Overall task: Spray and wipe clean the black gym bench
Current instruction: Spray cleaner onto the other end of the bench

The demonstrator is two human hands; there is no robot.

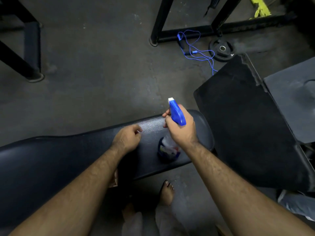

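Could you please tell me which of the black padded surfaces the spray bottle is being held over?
The long bench pad under both hands; the right hand grips the spray bottle above its end, unlike the wider pad at right.

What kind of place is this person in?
Most likely a gym. A padded black bench stands on a dark floor, with a weight plate and a blue skipping rope lying beside a black steel frame.

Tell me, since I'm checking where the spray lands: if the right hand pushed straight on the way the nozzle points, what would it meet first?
Probably nothing close: the right hand aims the spray bottle past the bench edge toward bare floor. Depth is unclear.
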